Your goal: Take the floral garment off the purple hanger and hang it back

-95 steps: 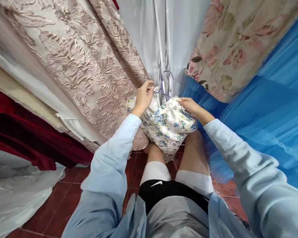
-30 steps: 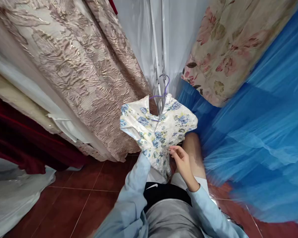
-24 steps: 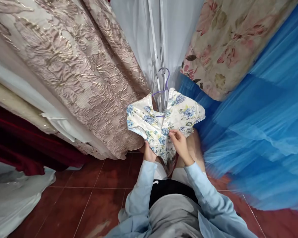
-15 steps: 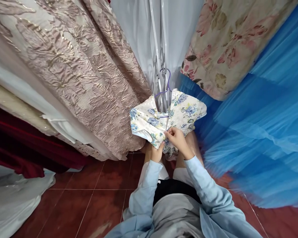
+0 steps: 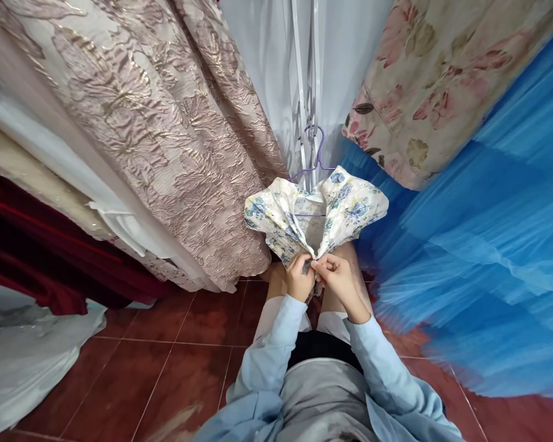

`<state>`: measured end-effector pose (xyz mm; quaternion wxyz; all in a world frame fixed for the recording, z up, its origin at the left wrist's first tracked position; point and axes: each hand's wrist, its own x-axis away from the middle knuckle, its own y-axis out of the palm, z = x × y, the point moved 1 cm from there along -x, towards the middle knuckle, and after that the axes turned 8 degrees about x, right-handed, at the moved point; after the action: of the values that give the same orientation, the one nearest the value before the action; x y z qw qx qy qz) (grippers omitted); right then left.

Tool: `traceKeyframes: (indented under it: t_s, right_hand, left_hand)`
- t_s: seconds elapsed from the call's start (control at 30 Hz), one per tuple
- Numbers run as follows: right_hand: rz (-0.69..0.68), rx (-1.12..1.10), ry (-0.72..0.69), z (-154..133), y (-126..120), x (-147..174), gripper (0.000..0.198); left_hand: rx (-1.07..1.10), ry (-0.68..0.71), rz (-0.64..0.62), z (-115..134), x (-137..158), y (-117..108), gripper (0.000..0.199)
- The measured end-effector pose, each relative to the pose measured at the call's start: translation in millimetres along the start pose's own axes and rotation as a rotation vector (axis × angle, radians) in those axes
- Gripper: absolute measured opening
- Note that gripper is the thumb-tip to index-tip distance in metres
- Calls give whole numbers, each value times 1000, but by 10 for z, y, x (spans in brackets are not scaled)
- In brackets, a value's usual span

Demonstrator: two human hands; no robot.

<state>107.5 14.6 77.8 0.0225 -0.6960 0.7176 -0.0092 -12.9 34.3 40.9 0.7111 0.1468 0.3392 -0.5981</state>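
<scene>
A white garment with blue flowers (image 5: 350,199) hangs in front of me on a purple hanger (image 5: 321,147). Its neckline forms an open V, with the hanger's bar showing inside. At the bottom of that V my left hand (image 5: 299,276) pinches the front edge of the cloth. My right hand (image 5: 335,273) grips the opposite edge beside it, thumb and forefinger pressed together. The fingertips of both hands nearly meet there. Whatever fastening lies between them is too small to make out. My hands cover part of the lower garment.
A pink-gold brocade gown (image 5: 166,141) hangs at the left, near dark red cloth (image 5: 37,245). Blue tulle (image 5: 488,264) and a floral fabric (image 5: 424,92) hang at the right. White cloth with ribbons (image 5: 267,67) is behind the hanger. Red tiles (image 5: 166,374) cover the floor.
My left hand has moved up to meet my right at the front edges. The garment's left side has been straightened, and the neckline now shows as a wider V.
</scene>
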Motion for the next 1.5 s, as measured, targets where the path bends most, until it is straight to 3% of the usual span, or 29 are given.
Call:
traceKeyframes:
  t_s: [0.13, 0.27, 0.47, 0.6, 0.7, 0.8, 0.83, 0.93, 1.0, 1.1, 1.3, 1.4, 1.5]
  right_hand:
    - [16, -172, 16, -181, -35, -77, 37]
    - [63, -309, -8, -460, 12, -496, 36]
    - [148, -335, -40, -1066, 100, -1244, 23]
    - [116, -259, -123, -1248, 63, -1312, 25]
    - [92, -195, -170, -1225, 25, -1161, 26]
    - [105, -170, -196, -1160, 7, -985, 22]
    - [112, -159, -209, -1143, 4, -941, 21]
    - [126, -100, -259, -1114, -8, -868, 21]
    - [135, -55, -285, -1096, -24, -861, 22]
    - [137, -2, -321, -1045, -42, -888, 22]
    - [115, 54, -322, -916, 86, -1028, 30]
    - [98, 119, -258, -787, 203, -1104, 25]
    - [97, 268, -171, -549, 274, -1117, 16]
  left_hand:
    - [34, 11, 6, 70, -24, 63, 13]
    - [34, -26, -73, 120, 18, 4, 15]
    - [-7, -67, -151, 61, 35, -60, 15]
    - [53, -93, -153, 0, 119, -19, 15]
    - [101, -119, -70, 46, -42, -51, 12]
    - [150, -52, 116, 195, -565, -175, 34]
    - [161, -3, 121, 251, -791, -219, 39]
    - [97, 162, -130, 368, -1422, -302, 41]
    - [19, 278, -298, 391, -1684, -314, 36]
    - [-85, 387, -344, 382, -1825, -314, 33]
    - [-144, 427, -215, 442, -1816, -359, 34]
    - [-121, 373, -94, 446, -1877, -438, 35]
    - [-6, 288, 118, 275, -2063, -662, 36]
